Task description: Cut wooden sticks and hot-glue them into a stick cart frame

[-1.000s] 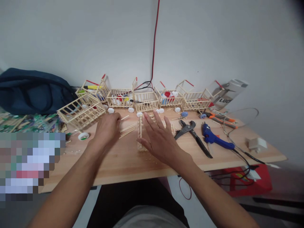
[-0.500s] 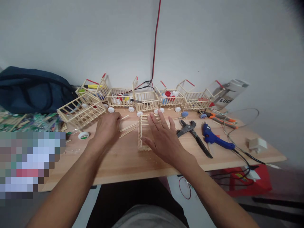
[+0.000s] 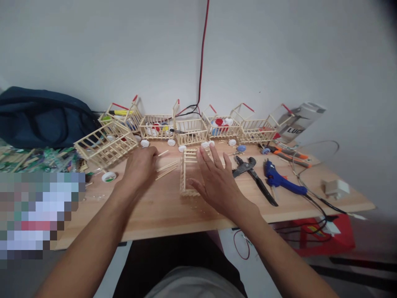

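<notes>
My left hand [image 3: 140, 166] rests on the table with its fingers curled closed. A thin wooden stick [image 3: 163, 153] pokes out from beside its fingertips; the grip itself is hidden behind the knuckles. Several more loose wooden sticks [image 3: 166, 170] lie between my hands. My right hand [image 3: 217, 176] is open with fingers spread, over the right side of a small basket frame [image 3: 183, 174] built from sticks. Its palm covers much of that frame, and I cannot tell how firmly it presses.
Miniature stick shopping carts [image 3: 190, 128] line the wall, some holding bottle caps. A tilted stick basket [image 3: 107, 145] stands left. Pliers [image 3: 256, 178], a blue glue gun [image 3: 283, 182] and orange-handled pliers [image 3: 293, 155] lie right. A dark blue bag [image 3: 46, 120] sits at the far left.
My right hand has shifted slightly right across the basket frame, uncovering a little more of it. My left hand has stayed in place.
</notes>
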The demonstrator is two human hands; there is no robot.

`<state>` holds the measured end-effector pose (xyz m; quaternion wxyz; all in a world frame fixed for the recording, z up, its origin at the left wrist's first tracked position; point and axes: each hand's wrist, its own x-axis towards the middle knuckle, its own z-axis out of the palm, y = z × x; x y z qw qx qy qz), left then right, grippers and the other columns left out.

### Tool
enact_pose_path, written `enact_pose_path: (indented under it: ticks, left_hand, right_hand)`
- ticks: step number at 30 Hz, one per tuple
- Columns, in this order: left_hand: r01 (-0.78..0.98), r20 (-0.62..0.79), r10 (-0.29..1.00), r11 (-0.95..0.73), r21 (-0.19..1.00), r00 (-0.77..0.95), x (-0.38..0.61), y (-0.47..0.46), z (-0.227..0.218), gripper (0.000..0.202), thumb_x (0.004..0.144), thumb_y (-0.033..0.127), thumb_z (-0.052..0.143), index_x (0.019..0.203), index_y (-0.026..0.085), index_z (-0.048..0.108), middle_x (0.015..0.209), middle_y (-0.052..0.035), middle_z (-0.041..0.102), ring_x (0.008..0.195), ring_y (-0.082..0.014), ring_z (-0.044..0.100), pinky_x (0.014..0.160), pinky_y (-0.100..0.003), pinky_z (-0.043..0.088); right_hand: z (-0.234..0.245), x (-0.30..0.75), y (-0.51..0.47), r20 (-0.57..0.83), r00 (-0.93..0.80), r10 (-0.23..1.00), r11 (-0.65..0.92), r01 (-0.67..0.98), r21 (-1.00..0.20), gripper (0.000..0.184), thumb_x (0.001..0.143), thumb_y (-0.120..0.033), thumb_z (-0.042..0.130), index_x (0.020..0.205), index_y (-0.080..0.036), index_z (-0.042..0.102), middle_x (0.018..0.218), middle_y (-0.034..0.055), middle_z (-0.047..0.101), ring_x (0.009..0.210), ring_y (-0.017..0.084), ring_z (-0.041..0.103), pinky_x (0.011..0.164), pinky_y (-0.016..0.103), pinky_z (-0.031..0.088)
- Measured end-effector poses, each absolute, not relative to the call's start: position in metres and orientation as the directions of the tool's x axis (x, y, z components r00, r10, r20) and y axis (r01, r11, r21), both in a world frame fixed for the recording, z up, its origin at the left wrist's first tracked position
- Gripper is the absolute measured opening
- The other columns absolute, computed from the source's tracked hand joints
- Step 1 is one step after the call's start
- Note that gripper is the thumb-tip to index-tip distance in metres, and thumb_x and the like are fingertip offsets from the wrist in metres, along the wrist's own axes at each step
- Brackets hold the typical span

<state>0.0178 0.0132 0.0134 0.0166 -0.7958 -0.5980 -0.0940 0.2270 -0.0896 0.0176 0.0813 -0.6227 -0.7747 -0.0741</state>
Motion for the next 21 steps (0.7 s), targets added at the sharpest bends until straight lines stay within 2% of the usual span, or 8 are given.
enact_pose_path:
  ticks: [9,16,18,21]
  left_hand:
    - [0.956,0.168,0.953,-0.274,0.11,0.253,0.017,0.015,0.012,0.027,0.083,0.021,0.043,0.09,0.017,0.069,0.089,-0.0135,0.072,0.085,-0.0274,0.064,0.068,-0.032,0.041]
    - [0.941,0.225,0.939,-0.299,0.158,0.26,0.013,0.018,0.008,0.027,0.082,0.018,0.042,0.094,0.016,0.067,0.089,-0.012,0.071,0.084,-0.0257,0.063,0.067,-0.03,0.039]
    - [0.94,0.246,0.935,-0.299,0.162,0.255,0.012,0.019,0.008,0.027,0.082,0.017,0.042,0.092,0.016,0.067,0.087,-0.0116,0.071,0.083,-0.0256,0.063,0.067,-0.03,0.038]
    - [0.933,0.277,0.924,-0.317,0.172,0.263,0.01,0.02,0.009,0.025,0.082,0.018,0.042,0.09,0.017,0.066,0.085,-0.0103,0.07,0.081,-0.0251,0.062,0.066,-0.03,0.037]
  right_hand:
    - [0.012,0.233,-0.09,0.262,-0.224,0.939,0.227,0.974,0.019,0.075,0.097,-0.051,0.038,0.151,-0.002,0.027,0.161,0.017,0.019,0.15,0.035,0.003,0.117,0.06,0.01]
    - [0.01,0.232,-0.089,0.247,-0.222,0.943,0.235,0.972,-0.024,0.072,0.096,-0.049,0.04,0.151,-0.004,0.029,0.16,0.0174,0.024,0.15,0.035,0.004,0.116,0.061,0.01]
    - [0.01,0.234,-0.089,0.28,-0.211,0.937,0.232,0.972,-0.046,0.072,0.096,-0.05,0.041,0.152,-0.007,0.028,0.16,0.0177,0.024,0.15,0.034,0.006,0.117,0.06,0.011]
    - [0.012,0.248,-0.092,0.413,-0.158,0.897,0.21,0.974,-0.082,0.067,0.098,-0.048,0.038,0.152,-0.011,0.027,0.16,0.0173,0.024,0.15,0.032,0.009,0.116,0.057,0.016]
